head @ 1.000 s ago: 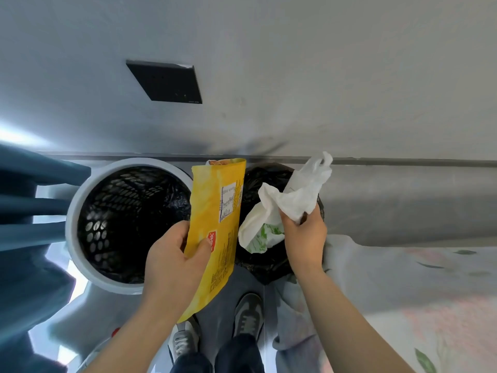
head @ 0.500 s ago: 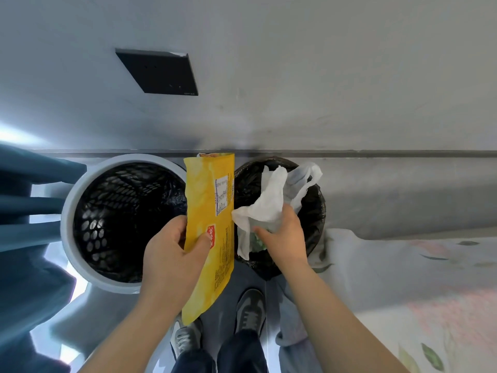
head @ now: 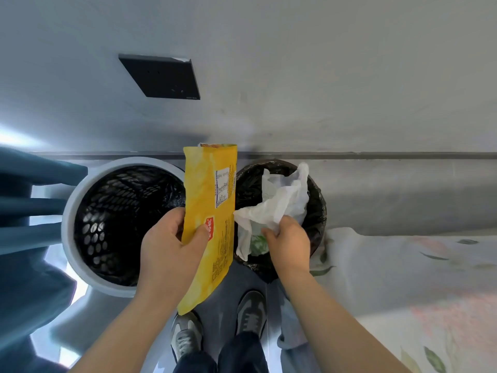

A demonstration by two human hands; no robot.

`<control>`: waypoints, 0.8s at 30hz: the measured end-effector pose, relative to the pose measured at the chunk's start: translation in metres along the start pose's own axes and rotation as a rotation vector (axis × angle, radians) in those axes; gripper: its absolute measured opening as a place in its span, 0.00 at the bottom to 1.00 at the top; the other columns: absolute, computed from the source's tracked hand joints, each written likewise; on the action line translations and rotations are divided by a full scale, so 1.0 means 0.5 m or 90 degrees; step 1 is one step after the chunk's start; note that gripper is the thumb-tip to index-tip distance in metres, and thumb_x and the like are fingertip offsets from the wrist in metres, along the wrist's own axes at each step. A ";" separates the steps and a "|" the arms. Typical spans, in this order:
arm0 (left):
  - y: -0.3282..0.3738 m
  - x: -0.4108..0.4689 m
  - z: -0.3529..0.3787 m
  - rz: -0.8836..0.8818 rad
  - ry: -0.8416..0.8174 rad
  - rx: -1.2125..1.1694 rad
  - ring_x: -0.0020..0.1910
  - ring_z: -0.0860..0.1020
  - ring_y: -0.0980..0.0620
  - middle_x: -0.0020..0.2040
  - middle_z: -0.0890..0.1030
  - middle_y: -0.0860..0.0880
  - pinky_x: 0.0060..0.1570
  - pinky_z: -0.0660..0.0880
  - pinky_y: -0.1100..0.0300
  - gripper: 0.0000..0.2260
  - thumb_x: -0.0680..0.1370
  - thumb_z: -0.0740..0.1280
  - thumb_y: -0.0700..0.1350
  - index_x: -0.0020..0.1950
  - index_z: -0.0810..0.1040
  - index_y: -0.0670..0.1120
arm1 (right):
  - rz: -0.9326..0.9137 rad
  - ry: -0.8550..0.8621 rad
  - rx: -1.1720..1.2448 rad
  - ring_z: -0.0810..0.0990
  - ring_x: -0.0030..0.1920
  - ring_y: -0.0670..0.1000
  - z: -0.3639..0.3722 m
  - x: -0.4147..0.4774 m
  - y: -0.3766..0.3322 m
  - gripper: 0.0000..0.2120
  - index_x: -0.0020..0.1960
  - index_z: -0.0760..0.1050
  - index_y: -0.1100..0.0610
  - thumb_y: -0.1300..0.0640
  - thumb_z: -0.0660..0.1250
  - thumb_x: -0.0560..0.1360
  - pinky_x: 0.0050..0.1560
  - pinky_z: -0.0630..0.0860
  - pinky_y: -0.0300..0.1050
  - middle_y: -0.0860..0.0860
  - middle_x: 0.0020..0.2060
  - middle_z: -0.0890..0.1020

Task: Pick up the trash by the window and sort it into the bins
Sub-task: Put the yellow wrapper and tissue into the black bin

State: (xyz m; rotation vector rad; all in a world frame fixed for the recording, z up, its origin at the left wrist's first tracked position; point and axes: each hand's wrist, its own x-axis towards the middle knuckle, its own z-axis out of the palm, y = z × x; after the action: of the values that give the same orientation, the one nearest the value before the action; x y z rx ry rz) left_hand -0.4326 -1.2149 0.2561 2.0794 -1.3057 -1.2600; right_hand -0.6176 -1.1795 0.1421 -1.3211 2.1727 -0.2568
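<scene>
- Here, at centre frame, the left hand (head: 172, 247) pinched the yellow snack bag (head: 208, 200) upright.
- Right of it, the right hand (head: 290, 242) gripped the white plastic bag (head: 279, 205) over the black-lined bin (head: 319, 203).

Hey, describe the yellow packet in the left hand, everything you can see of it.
The yellow packet is a flat, glossy pouch, seemingly plastic film, with a white printed label upper right, a red patch mid-front and small dark print below. Its top edge looks opened. It is held upright, slightly tilted, seen between the white-rimmed bin and the black-lined bin. The left hand grips its left edge, thumb on the front beside the red patch.
</scene>
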 end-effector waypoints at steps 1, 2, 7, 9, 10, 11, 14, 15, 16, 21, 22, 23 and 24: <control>-0.001 0.001 0.001 -0.007 -0.002 -0.004 0.38 0.78 0.45 0.39 0.81 0.44 0.34 0.75 0.53 0.02 0.75 0.69 0.42 0.44 0.79 0.44 | 0.024 -0.084 0.036 0.74 0.42 0.51 0.010 0.003 0.008 0.07 0.45 0.71 0.58 0.55 0.68 0.76 0.36 0.67 0.39 0.48 0.39 0.72; -0.001 0.001 0.001 -0.012 -0.003 -0.006 0.39 0.79 0.46 0.38 0.81 0.46 0.34 0.75 0.54 0.01 0.75 0.69 0.42 0.44 0.79 0.46 | 0.045 -0.139 0.071 0.76 0.49 0.52 0.020 0.007 0.017 0.09 0.54 0.73 0.59 0.56 0.66 0.77 0.45 0.71 0.39 0.49 0.47 0.75; -0.009 0.001 0.009 -0.013 -0.008 -0.001 0.34 0.77 0.49 0.36 0.80 0.48 0.30 0.70 0.63 0.04 0.75 0.69 0.43 0.41 0.78 0.49 | 0.103 -0.247 0.136 0.66 0.70 0.54 0.056 0.019 0.039 0.28 0.75 0.59 0.58 0.54 0.63 0.78 0.67 0.64 0.43 0.53 0.74 0.59; -0.007 0.001 0.011 -0.009 -0.011 0.004 0.32 0.76 0.51 0.35 0.80 0.48 0.28 0.69 0.65 0.04 0.75 0.69 0.43 0.40 0.78 0.49 | 0.119 -0.349 0.054 0.70 0.66 0.56 0.071 0.019 0.054 0.28 0.74 0.58 0.61 0.54 0.62 0.79 0.64 0.68 0.45 0.55 0.70 0.63; -0.004 0.001 0.012 -0.008 -0.012 -0.001 0.33 0.76 0.51 0.36 0.80 0.48 0.27 0.70 0.66 0.04 0.75 0.69 0.43 0.41 0.78 0.49 | 0.137 -0.397 0.011 0.73 0.61 0.57 0.073 0.017 0.055 0.26 0.72 0.61 0.62 0.52 0.62 0.79 0.57 0.70 0.45 0.57 0.65 0.69; -0.001 0.002 0.013 -0.006 -0.012 -0.013 0.35 0.76 0.50 0.36 0.80 0.48 0.28 0.71 0.65 0.03 0.75 0.69 0.43 0.41 0.78 0.49 | 0.157 -0.415 -0.009 0.75 0.56 0.57 0.073 0.015 0.056 0.25 0.70 0.64 0.64 0.51 0.61 0.79 0.51 0.70 0.44 0.58 0.59 0.73; 0.014 0.007 0.014 0.010 -0.004 -0.038 0.37 0.76 0.50 0.36 0.81 0.47 0.30 0.73 0.65 0.03 0.75 0.69 0.43 0.41 0.79 0.49 | 0.156 -0.349 -0.012 0.75 0.57 0.57 0.051 0.019 0.050 0.22 0.67 0.68 0.61 0.50 0.62 0.78 0.51 0.72 0.46 0.58 0.62 0.72; 0.021 0.010 0.016 0.016 -0.005 -0.039 0.37 0.76 0.50 0.36 0.81 0.47 0.29 0.73 0.64 0.03 0.75 0.69 0.43 0.41 0.78 0.49 | 0.141 -0.325 -0.011 0.74 0.59 0.57 0.034 0.021 0.045 0.21 0.68 0.68 0.60 0.51 0.62 0.78 0.53 0.72 0.47 0.57 0.65 0.70; 0.027 0.012 0.018 0.018 -0.007 -0.038 0.37 0.77 0.50 0.37 0.81 0.47 0.30 0.74 0.61 0.03 0.75 0.69 0.43 0.41 0.78 0.49 | 0.131 -0.306 0.003 0.73 0.61 0.56 0.015 0.021 0.039 0.22 0.70 0.67 0.58 0.52 0.63 0.78 0.56 0.72 0.47 0.57 0.68 0.67; 0.061 0.023 0.050 0.010 -0.030 -0.075 0.37 0.79 0.51 0.38 0.82 0.49 0.35 0.77 0.61 0.03 0.75 0.69 0.41 0.44 0.79 0.49 | 0.085 -0.249 0.039 0.68 0.70 0.52 -0.094 0.012 0.021 0.27 0.74 0.63 0.53 0.54 0.65 0.77 0.63 0.68 0.44 0.52 0.74 0.63; 0.065 0.024 0.060 0.006 -0.038 -0.079 0.38 0.79 0.51 0.39 0.82 0.50 0.35 0.77 0.61 0.03 0.75 0.69 0.41 0.45 0.79 0.49 | 0.083 -0.245 0.039 0.70 0.67 0.52 -0.111 0.010 0.024 0.24 0.72 0.66 0.53 0.55 0.65 0.77 0.60 0.69 0.42 0.51 0.72 0.67; 0.067 0.025 0.073 0.001 -0.045 -0.081 0.38 0.79 0.50 0.40 0.82 0.49 0.36 0.77 0.61 0.03 0.75 0.69 0.41 0.46 0.79 0.49 | 0.089 -0.243 0.041 0.73 0.64 0.52 -0.125 0.009 0.028 0.22 0.71 0.68 0.52 0.55 0.64 0.77 0.56 0.69 0.40 0.51 0.69 0.71; 0.067 0.027 0.086 -0.006 -0.049 -0.080 0.39 0.80 0.48 0.40 0.82 0.48 0.36 0.78 0.59 0.03 0.75 0.69 0.41 0.46 0.78 0.49 | 0.100 -0.243 0.043 0.75 0.61 0.52 -0.135 0.008 0.032 0.21 0.69 0.70 0.52 0.55 0.64 0.77 0.53 0.69 0.40 0.51 0.67 0.73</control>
State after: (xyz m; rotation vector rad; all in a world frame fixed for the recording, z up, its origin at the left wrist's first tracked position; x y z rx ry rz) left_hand -0.4838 -1.2370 0.2503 1.9703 -1.2162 -1.4023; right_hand -0.6694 -1.1837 0.1885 -1.0564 1.9112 -0.0117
